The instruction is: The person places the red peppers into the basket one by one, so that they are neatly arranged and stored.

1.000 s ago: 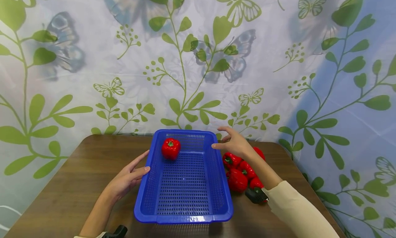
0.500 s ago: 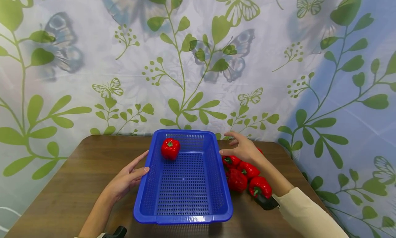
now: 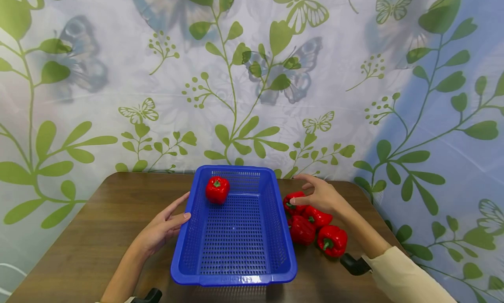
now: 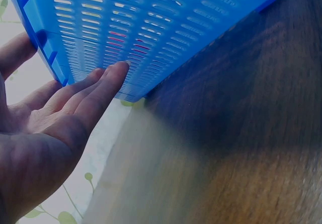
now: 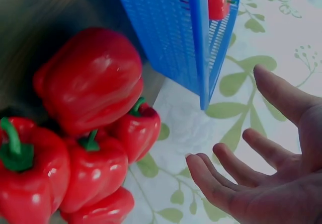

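Note:
A blue plastic basket (image 3: 236, 233) with slotted walls stands mid-table, one red bell pepper (image 3: 217, 189) inside at its far left corner. My left hand (image 3: 161, 228) rests against the basket's left side, thumb at the rim; the left wrist view has its fingers extended along the slotted wall (image 4: 166, 38). To the right of the basket, my right hand (image 3: 320, 197) hovers over a group of red bell peppers (image 3: 302, 230). Its fingers are spread and hold nothing. In the right wrist view the hand (image 5: 271, 178) is apart from the large pepper (image 5: 93, 80).
The brown wooden table (image 3: 130, 198) ends at a hanging cloth (image 3: 252, 97) printed with leaves and butterflies. A dark wrist device (image 3: 354, 264) sits at the right sleeve, close to the nearest loose pepper (image 3: 332, 241).
My right hand has drawn away from the basket's right rim, moving right and toward me over the peppers. The nearest pepper is now uncovered. The left hand and basket have stayed in place.

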`<state>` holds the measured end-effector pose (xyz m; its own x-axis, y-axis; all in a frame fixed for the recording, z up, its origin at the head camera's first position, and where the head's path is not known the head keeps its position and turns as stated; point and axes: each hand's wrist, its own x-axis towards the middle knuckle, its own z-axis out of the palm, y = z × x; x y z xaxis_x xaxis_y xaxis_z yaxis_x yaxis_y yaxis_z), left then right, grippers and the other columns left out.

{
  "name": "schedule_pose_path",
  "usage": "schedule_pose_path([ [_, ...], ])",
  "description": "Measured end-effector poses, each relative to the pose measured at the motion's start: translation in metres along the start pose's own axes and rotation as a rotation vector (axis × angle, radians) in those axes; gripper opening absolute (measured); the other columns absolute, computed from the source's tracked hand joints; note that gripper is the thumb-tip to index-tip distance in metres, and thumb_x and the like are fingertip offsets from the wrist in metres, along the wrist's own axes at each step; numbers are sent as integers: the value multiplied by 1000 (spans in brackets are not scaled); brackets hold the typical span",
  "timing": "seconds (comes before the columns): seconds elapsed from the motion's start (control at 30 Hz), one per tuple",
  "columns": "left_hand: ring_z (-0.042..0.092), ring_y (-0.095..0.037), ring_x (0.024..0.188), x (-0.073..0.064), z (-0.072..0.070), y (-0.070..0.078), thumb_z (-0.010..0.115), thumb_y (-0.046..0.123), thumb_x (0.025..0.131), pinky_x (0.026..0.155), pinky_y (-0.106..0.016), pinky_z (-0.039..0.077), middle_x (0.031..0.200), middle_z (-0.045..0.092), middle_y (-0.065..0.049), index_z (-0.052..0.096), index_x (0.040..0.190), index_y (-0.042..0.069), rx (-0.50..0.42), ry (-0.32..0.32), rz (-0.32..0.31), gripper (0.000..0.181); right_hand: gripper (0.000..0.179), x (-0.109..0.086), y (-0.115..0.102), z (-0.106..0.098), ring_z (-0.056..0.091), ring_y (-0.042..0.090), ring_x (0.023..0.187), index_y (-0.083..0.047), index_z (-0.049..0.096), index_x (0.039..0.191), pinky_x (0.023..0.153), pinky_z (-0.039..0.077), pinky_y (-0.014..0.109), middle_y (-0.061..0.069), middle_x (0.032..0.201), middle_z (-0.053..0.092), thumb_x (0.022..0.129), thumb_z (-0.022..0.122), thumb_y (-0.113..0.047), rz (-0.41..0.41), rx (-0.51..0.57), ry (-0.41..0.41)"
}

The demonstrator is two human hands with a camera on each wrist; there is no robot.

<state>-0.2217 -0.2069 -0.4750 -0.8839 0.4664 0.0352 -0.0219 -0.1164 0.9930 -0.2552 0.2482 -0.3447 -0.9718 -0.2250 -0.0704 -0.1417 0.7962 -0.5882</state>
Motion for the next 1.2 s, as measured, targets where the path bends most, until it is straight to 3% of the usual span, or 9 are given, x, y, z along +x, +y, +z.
schedule_pose_path([
  [0.23,64,-40,123,0,0,0,48,17,107,98,-40,57,139,61,-25,10,165,21,6,2,-2,69,74,-10,16,-11,63,39,117,-18,50,148,88,55,52,20,135,60,84,81,-41,-23,-45,-38],
  [0.53,64,-41,123,1,-1,1,48,16,107,98,-39,57,140,60,-26,9,165,20,-3,-3,5,69,60,-21,36,-27,61,43,118,-13,60,136,85,58,50,18,127,66,83,83,-27,-108,-89,-73],
  [0.8,63,-42,124,2,-2,1,48,17,107,99,-41,56,143,57,-27,9,165,21,7,-2,-6,70,59,-28,55,-26,65,41,109,-12,61,133,78,59,45,25,127,62,80,84,-22,-93,-101,-127],
  [1.2,62,-40,126,2,-1,2,49,17,107,100,-39,56,144,56,-26,10,165,22,-5,6,-10,69,51,-37,75,-19,55,47,117,-9,65,125,76,60,43,22,126,60,76,79,-2,-13,-5,-254],
])
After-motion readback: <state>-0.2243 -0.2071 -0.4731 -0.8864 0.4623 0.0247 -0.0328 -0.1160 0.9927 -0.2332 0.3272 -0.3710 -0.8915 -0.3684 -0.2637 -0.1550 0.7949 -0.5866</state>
